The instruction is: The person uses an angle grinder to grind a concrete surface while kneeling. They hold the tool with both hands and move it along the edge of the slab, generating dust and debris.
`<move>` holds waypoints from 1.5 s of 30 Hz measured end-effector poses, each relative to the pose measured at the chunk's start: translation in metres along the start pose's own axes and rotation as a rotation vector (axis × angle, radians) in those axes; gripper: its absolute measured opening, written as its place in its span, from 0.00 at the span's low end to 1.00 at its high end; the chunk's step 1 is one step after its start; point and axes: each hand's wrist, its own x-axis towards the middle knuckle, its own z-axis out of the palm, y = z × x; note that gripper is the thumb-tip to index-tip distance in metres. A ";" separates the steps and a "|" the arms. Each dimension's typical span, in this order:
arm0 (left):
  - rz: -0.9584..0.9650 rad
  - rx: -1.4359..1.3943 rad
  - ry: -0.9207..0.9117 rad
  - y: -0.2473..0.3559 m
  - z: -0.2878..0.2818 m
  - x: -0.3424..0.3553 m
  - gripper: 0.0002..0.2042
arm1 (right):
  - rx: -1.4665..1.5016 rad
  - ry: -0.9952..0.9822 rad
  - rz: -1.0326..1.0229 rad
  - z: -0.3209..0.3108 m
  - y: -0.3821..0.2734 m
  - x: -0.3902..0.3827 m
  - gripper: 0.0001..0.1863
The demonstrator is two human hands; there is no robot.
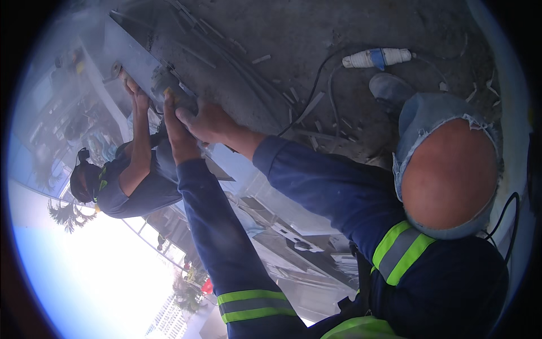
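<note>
My left hand [176, 121] and my right hand [206, 121] are closed on a grey handheld power tool [175, 82] with a yellow patch, likely an angle grinder. Its head is at a pale flat panel [132, 45]; whether it touches cannot be told. My left fingers reach forward along the tool, and my right hand grips farther back, its thumb nearest the left hand. To the left, a co-worker's hands [137, 96] hold another tool [117, 72] near the same panel.
A crouching co-worker [130, 192] in dark clothing is at my left. A white-and-blue cable connector [361, 59] and cables lie on the dusty floor [429, 28] among scattered strips and offcuts. My bent knee [446, 169] is at right. Stacked sheets and debris [299, 231] show below my arms.
</note>
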 end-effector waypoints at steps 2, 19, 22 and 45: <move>0.006 0.012 0.044 0.005 0.003 0.002 0.32 | 0.014 -0.011 0.006 0.002 -0.002 0.005 0.47; -0.064 -0.003 0.000 0.010 -0.011 0.011 0.29 | 0.034 -0.020 0.086 0.007 -0.008 0.015 0.46; -0.085 -0.024 -0.029 0.004 -0.017 0.012 0.29 | 0.061 -0.028 0.088 0.007 -0.004 0.012 0.45; -0.053 -0.066 0.001 -0.032 -0.003 -0.032 0.29 | 0.015 -0.057 0.110 -0.003 0.032 -0.016 0.52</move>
